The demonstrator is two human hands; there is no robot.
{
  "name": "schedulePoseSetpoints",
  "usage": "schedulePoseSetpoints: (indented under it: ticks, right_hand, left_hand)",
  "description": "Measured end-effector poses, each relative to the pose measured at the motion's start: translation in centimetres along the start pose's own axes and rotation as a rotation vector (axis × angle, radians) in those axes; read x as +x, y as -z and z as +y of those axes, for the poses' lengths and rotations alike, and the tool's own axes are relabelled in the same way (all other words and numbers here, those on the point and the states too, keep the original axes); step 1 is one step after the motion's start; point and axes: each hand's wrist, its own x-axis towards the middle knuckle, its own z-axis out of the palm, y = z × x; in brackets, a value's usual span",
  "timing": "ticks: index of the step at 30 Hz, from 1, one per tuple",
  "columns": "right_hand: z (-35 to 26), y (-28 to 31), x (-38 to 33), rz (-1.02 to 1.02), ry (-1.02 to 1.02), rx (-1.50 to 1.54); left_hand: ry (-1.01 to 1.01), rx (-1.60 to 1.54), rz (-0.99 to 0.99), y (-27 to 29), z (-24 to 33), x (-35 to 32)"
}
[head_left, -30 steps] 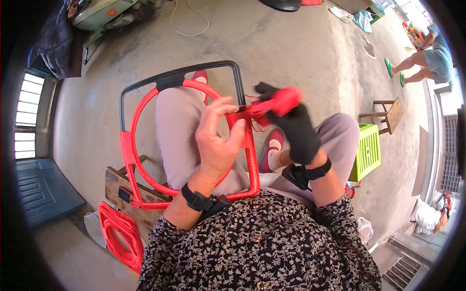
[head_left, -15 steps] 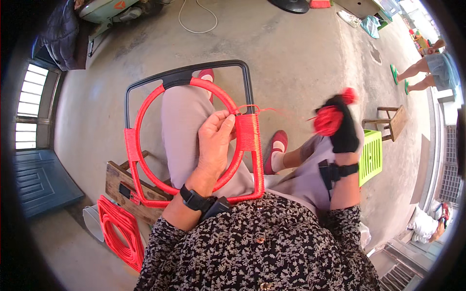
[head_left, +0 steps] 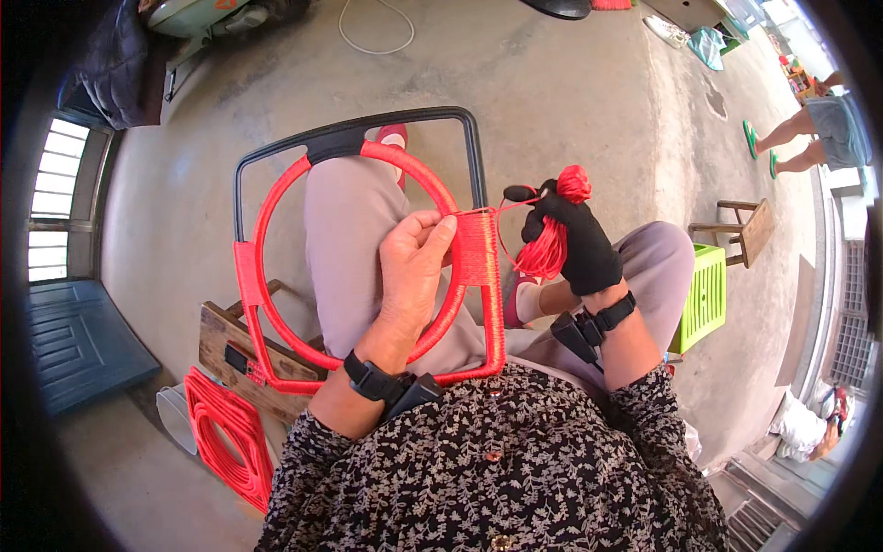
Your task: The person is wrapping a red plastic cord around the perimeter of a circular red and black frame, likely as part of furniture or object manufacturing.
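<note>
A black frame with a ring inside it (head_left: 476, 248) lies across my lap, much of it wrapped in red cord. Its far bar and upper sides are bare black. My left hand (head_left: 412, 267) reaches through the ring and pinches the frame's right side at the top of the red wrapping, thumb uppermost. My right hand (head_left: 587, 253), in a black glove, is closed around a bundle of red cord (head_left: 546, 250), with part sticking out past the fingers. A thin strand runs from the wrapping to this hand, just right of the frame.
A wooden stool (head_left: 235, 340) holding a red phone (head_left: 244, 361) stands at my left, near a stack of red wrapped frames (head_left: 225, 437). To the right are a green plastic crate (head_left: 703, 299) and a small wooden stool (head_left: 750, 230). Another person's legs (head_left: 800, 133) show at far right.
My right hand has swung leftward with the cord bundle, from out over my right knee to close beside the frame. My left hand keeps its pinch, shifted slightly right.
</note>
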Motion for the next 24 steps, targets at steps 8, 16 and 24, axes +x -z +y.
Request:
schedulePoseSetpoints:
  ticks: [8, 16, 24]
  right_hand:
    - [-1.0, -2.5, 1.7, -0.057, 0.145, 0.22]
    - [-1.9, -6.6, -1.2, 0.024, 0.154, -0.485]
    - [0.7, 2.3, -2.3, 0.101, -0.013, 0.433]
  left_hand:
    - [0.169, -0.126, -0.205, -0.9, -0.9, -0.2]
    - [0.079, -0.074, -0.328, -1.3, -1.2, 0.1]
    - [0.143, -0.027, -0.358, -2.8, -0.1, -1.8]
